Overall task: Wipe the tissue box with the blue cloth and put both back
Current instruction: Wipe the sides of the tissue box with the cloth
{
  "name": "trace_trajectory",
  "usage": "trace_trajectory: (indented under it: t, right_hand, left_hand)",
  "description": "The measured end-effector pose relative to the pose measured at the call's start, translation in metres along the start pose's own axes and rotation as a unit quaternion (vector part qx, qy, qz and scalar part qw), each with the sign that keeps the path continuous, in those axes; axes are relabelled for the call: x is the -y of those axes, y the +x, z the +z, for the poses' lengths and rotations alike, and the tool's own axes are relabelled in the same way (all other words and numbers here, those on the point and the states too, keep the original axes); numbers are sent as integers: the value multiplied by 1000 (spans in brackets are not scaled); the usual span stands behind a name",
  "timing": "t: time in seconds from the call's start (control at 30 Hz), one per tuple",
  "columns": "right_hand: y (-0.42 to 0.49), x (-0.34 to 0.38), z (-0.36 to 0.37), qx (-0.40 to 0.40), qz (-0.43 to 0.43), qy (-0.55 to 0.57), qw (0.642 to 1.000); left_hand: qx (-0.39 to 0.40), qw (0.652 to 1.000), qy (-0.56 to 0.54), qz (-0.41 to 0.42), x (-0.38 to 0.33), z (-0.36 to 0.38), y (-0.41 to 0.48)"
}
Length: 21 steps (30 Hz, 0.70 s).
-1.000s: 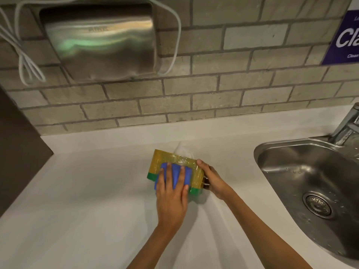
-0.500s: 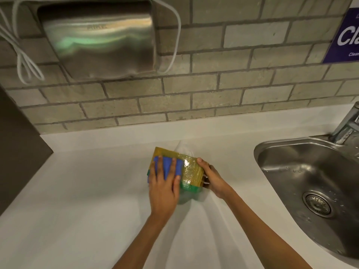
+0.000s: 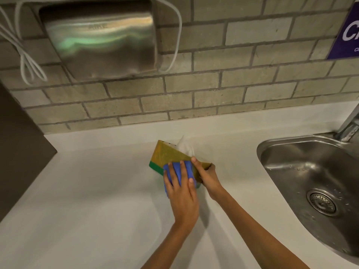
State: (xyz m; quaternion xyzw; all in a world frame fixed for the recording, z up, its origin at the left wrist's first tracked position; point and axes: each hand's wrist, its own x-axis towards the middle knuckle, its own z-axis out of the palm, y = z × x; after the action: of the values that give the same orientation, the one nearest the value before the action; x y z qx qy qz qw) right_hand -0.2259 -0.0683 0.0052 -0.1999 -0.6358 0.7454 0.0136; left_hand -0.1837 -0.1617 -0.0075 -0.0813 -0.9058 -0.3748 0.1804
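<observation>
A yellow and green tissue box [image 3: 168, 154] stands tilted on the white counter [image 3: 93, 200], with a white tissue [image 3: 184, 145] sticking out of its top. My left hand [image 3: 181, 191] presses a folded blue cloth [image 3: 187, 172] flat against the box's near side, at its lower right part. My right hand [image 3: 207, 178] grips the right end of the box, thumb on the upper edge. Most of the cloth is hidden under my fingers.
A steel sink [image 3: 314, 183] with a drain is set into the counter at the right, its tap [image 3: 349, 125] at the far right edge. A steel hand dryer [image 3: 101, 39] with white cables hangs on the brick wall. A dark panel [image 3: 17, 152] borders the left.
My left hand has slid the cloth from the box's left part to its right, lower part. The box has turned, its left end swinging away from me.
</observation>
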Motion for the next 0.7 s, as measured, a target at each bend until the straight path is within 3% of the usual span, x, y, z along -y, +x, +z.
trace_trajectory:
  t: [0.13,0.27,0.37,0.57,0.7]
  right_hand:
    - [1,-5,5,-21,60,64,996]
    - [2,-4,12,-66,50,56,995]
    - [-3,-8,18,-73,0,-8,997]
    - [-23,-18,30,-115,-66,-67,989]
    - [-30,-23,36,-132,-84,-81,984]
  left_hand:
    - [-28,990,-93,-98,8,-11,27]
    - [-32,977,-131,-163,7,-16,36]
    - [-28,940,-180,-289,11,-20,38]
    - [-19,809,-362,-462,17,-24,26]
    - [-2,817,-354,-455,18,-26,26]
